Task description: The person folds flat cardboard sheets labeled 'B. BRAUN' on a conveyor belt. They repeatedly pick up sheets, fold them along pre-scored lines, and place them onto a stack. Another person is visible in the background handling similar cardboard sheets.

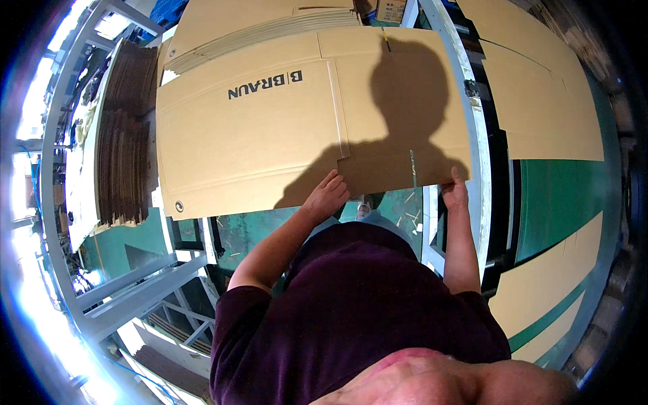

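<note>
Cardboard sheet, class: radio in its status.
Left hand and right hand grip near edge of flat cardboard sheet. Sheet lies atop cardboard stack. Nothing blocking.

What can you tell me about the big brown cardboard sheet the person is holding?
The cardboard sheet is a large, flat, unfolded box blank of tan corrugated board, with crease lines, cut flap slots and dark printing. It lies on a stack of similar sheets. The left hand and right hand grip its near edge. The person's shadow falls across it.

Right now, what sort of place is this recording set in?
Probably a carton factory or packing plant: a large flat cardboard sheet held by both hands, a stack of sheets at the left, and a green machine bed.
</note>
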The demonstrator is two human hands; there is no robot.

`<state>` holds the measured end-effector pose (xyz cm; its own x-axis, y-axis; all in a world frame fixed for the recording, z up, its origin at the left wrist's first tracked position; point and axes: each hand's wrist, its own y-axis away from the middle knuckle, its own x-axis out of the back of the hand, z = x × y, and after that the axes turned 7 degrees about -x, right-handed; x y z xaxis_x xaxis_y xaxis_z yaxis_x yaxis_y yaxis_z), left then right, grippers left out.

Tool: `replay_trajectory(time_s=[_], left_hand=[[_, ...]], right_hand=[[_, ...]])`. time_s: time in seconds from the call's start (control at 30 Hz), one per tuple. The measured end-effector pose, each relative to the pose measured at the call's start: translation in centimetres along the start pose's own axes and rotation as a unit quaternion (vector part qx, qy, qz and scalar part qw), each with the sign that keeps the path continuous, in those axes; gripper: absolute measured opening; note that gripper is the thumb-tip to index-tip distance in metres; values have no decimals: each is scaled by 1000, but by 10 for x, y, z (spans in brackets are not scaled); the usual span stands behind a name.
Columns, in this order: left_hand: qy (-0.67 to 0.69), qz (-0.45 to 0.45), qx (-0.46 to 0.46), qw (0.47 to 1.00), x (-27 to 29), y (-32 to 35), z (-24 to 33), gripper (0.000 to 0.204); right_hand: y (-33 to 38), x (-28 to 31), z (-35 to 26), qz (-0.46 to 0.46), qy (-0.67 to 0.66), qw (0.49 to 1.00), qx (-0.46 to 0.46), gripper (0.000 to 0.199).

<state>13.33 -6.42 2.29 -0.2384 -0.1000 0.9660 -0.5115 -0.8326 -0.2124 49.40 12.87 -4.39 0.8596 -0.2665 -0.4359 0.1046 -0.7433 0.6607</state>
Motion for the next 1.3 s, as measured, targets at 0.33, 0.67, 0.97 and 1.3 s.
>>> replay_trajectory(time_s=[0.33, 0.67, 0.97, 1.3], left_hand=[[102, 104, 31, 989, -5, 6, -9, 22], [127, 162, 36, 978, -16, 2, -10, 28], [161, 189, 122, 961, -24, 6, -4, 31], [84, -33, 81, 993, 6, -2, -28, 49]], right_hand=[[139, -154, 10, -133, 462, 749, 455, 36], [99, -187, 134, -230, 735, 359, 527, 44], [102, -194, 101, -339, 710, 430, 443, 52], [-16, -254, 41, 18, 682, 518, 517, 41]])
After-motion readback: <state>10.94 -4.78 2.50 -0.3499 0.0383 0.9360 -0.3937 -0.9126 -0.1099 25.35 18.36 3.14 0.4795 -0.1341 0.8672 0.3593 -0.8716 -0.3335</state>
